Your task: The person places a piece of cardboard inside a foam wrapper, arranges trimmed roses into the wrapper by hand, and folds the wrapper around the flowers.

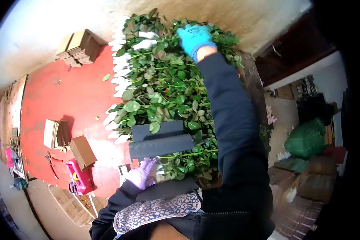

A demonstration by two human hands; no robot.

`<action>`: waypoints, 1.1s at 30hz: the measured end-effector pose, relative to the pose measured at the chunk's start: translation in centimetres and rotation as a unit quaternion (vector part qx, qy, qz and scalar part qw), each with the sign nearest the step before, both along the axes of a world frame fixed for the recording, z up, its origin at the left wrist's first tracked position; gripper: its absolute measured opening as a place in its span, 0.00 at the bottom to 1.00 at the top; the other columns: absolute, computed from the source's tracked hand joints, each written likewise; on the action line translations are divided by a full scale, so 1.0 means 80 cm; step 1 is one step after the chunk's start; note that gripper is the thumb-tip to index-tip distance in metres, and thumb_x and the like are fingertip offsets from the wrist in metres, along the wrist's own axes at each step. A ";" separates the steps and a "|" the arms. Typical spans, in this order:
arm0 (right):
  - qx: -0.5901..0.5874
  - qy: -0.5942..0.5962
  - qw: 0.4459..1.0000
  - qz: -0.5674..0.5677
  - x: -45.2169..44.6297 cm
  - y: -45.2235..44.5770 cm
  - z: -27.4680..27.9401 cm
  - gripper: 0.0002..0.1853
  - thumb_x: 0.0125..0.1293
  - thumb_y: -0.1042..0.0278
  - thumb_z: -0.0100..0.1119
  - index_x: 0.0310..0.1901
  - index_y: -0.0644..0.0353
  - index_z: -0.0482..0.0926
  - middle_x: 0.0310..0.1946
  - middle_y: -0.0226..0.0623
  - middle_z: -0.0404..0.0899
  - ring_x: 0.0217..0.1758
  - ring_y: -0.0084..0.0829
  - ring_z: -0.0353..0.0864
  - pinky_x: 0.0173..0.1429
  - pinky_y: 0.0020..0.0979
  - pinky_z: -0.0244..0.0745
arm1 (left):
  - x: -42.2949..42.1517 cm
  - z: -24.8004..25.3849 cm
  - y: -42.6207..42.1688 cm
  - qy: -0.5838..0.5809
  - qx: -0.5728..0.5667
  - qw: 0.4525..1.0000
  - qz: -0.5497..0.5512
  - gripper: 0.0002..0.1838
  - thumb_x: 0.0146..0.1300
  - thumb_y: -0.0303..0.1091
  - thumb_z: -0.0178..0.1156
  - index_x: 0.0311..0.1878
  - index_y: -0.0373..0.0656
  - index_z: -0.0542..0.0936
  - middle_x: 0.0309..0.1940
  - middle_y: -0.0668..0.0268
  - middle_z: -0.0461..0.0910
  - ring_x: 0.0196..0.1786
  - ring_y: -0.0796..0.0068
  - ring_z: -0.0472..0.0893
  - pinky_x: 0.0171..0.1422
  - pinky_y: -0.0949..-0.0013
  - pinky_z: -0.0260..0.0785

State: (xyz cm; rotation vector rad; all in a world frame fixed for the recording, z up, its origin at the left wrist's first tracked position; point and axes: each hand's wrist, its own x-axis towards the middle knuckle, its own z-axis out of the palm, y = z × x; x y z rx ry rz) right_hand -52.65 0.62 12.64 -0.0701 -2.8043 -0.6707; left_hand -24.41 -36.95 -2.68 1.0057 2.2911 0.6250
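Observation:
Leafy rose stems (168,86) lie in a thick layer, their ends at the left covered with white sleeves (120,74). My right hand (195,39), in a blue glove, reaches to the far side, its fingers curled down on the rose stems; the fingertips are hidden among leaves. Two white-sleeved ends (145,44) lie left of it, farther in than the others. My left hand (141,175), in a purple glove, is near my body with fingers stretched out, close to the lower edge of a dark grey corrugated sheet (161,147) on the stems.
On the red table (80,96) stand folded cardboard pieces (82,46), more cardboard (57,134) and a brown box (83,153). Pliers (52,164) and a pink holder with scissors (81,178) lie near the front edge. A wall closes the far side. A green sack (307,138) is at right.

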 end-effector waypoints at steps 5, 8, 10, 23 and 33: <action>-0.018 -0.147 0.980 0.137 0.035 -0.088 -0.141 0.06 0.58 0.68 0.59 0.31 0.51 0.86 0.26 0.35 0.85 0.32 0.41 0.86 0.32 0.44 0.77 | -0.001 0.005 -0.001 -0.031 0.019 0.999 0.024 0.50 0.50 0.39 0.71 0.75 0.55 0.56 0.66 0.54 0.66 0.49 0.49 0.81 0.48 0.55 0.78; 0.065 -0.252 0.964 0.054 0.051 -0.072 -0.220 0.05 0.57 0.68 0.60 0.32 0.52 0.85 0.25 0.32 0.82 0.30 0.37 0.83 0.29 0.44 0.71 | 0.000 -0.002 -0.004 -0.009 0.039 0.999 0.023 0.50 0.49 0.39 0.71 0.75 0.55 0.57 0.66 0.56 0.66 0.45 0.50 0.82 0.46 0.56 0.78; -0.008 -0.210 0.975 0.068 0.050 -0.055 -0.257 0.04 0.58 0.69 0.61 0.32 0.54 0.85 0.26 0.34 0.82 0.30 0.38 0.83 0.28 0.45 0.72 | 0.001 -0.007 -0.007 -0.005 0.052 0.998 0.023 0.50 0.48 0.39 0.71 0.75 0.55 0.57 0.65 0.58 0.66 0.43 0.51 0.82 0.44 0.56 0.78; -0.427 0.147 0.863 0.228 0.112 -0.020 -0.060 0.13 0.60 0.72 0.59 0.47 0.56 0.79 0.36 0.45 0.81 0.38 0.49 0.81 0.40 0.44 0.76 | -0.005 0.014 0.001 -0.031 -0.027 0.999 0.007 0.51 0.47 0.43 0.74 0.74 0.48 0.58 0.68 0.52 0.62 0.54 0.49 0.79 0.52 0.57 0.77; -0.192 -0.097 0.909 0.356 0.308 -0.113 0.045 0.18 0.53 0.70 0.61 0.49 0.54 0.79 0.35 0.32 0.77 0.34 0.37 0.77 0.36 0.38 0.71 | 0.021 -0.052 -0.006 -0.094 0.141 0.983 0.077 0.52 0.45 0.37 0.73 0.75 0.47 0.58 0.67 0.55 0.66 0.56 0.54 0.78 0.52 0.60 0.77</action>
